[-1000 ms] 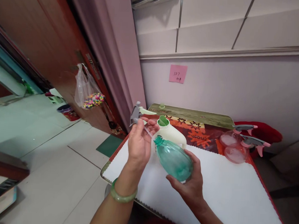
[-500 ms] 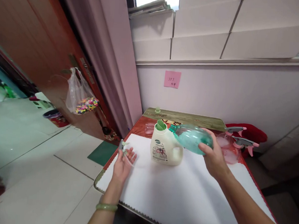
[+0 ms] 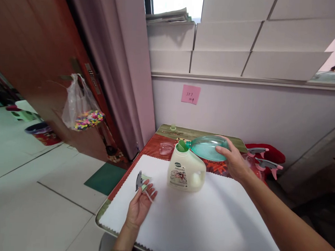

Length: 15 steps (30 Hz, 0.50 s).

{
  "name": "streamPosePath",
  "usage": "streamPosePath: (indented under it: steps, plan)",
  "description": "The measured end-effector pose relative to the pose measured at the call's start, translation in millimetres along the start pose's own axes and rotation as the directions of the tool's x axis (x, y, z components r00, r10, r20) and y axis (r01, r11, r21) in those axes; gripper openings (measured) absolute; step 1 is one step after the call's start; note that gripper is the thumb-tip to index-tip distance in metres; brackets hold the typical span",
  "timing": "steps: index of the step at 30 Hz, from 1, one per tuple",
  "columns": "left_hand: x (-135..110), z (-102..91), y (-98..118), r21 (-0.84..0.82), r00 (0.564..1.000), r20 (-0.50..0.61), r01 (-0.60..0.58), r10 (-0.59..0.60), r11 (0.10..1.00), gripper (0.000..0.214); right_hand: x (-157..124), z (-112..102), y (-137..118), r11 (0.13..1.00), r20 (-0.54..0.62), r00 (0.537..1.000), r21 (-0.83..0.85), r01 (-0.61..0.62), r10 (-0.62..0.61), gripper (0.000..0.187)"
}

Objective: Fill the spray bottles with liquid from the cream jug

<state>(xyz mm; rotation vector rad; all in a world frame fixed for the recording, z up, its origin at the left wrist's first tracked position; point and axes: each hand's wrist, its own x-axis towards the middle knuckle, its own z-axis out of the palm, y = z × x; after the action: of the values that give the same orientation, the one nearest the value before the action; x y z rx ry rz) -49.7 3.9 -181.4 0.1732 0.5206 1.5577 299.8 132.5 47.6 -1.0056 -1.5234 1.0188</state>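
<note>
My right hand point(image 3: 233, 159) is wrapped round a clear green spray bottle point(image 3: 208, 147), which lies nearly level with its threaded neck at the mouth of a detergent jug point(image 3: 186, 171). Some liquid shows inside the bottle. Cream-coloured and upright, the jug has a green spout in its open top and a picture label on its front. Left of the jug, my left hand point(image 3: 141, 204) is palm up, holding a grey and pale green spray trigger head point(image 3: 141, 182) with its thin tube pointing down to the right.
A white mat point(image 3: 201, 221) covers much of the table. A small green cap point(image 3: 173, 127) and a clear pink plastic piece point(image 3: 166, 148) sit behind the jug. Pink spray bottles point(image 3: 262, 162) stand at the right. A bag of colourful pieces point(image 3: 86, 115) hangs on the door.
The green bottle has moved left, from a slight tilt to nearly level, its neck now at the jug's mouth. My left hand with the trigger head has turned slightly and come nearer the jug.
</note>
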Motion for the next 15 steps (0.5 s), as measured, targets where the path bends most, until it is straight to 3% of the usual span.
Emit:
streamPosePath:
  steps: [3, 8, 15]
  plan:
    - [-0.6, 1.1, -0.2, 0.013, 1.000, -0.011, 0.007, -0.007, 1.000, 0.028, 1.6, 3.1, -10.1, 0.998, 0.000, 0.999, 0.026, -0.049, 0.049, 0.056]
    - [-1.4, 3.2, -2.1, 0.053, 0.995, -0.095, -0.021, 0.026, 0.998, 0.025, 4.1, 6.0, -26.3, 0.995, 0.000, 0.998, -0.076, -0.062, 0.062, 0.057]
    - [-1.3, 1.2, -4.2, 0.048, 0.993, -0.110, -0.044, 0.049, 0.998, 0.020, 11.8, 5.7, -43.8, 0.978, 0.017, 0.999, -0.205, -0.044, 0.049, 0.057]
